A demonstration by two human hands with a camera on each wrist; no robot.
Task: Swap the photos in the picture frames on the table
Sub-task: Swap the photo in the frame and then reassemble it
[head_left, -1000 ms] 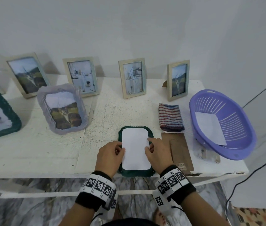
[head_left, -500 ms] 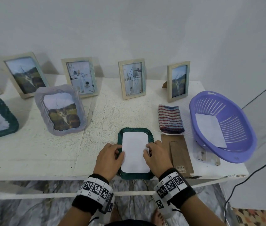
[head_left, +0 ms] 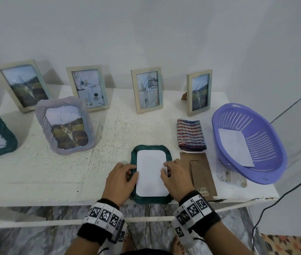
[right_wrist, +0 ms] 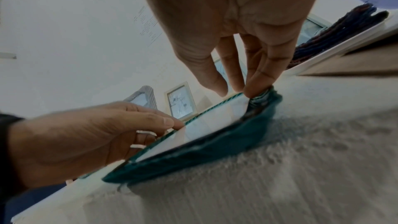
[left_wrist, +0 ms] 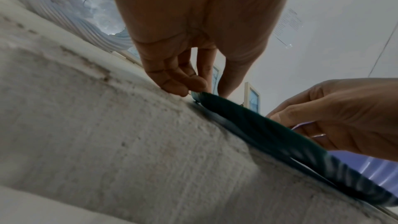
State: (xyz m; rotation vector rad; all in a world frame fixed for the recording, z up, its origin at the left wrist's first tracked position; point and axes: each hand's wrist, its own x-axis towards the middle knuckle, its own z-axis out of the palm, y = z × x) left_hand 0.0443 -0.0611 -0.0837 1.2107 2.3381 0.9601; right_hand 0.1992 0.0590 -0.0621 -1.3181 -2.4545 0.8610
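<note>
Both hands, left hand [head_left: 119, 179] and right hand [head_left: 177, 176], fingers pinching opposite edges of face-down green frame [head_left: 150, 149] between them.

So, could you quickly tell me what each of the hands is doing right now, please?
Left hand: fingers curled, pinching the left edge of the green frame.
Right hand: fingers curled, pinching the frame's right edge beside the white photo back.

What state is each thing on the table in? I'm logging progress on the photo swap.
Green frame: face down, back open.
White sheet: lying in the green frame.
Left hand: fingertips at the frame's left edge.
Right hand: fingertips on the sheet's right edge.
Brown backing board: off, flat beside the frame.
Grey frame: holds a cat photo.
Purple basket: holds a white sheet.
</note>
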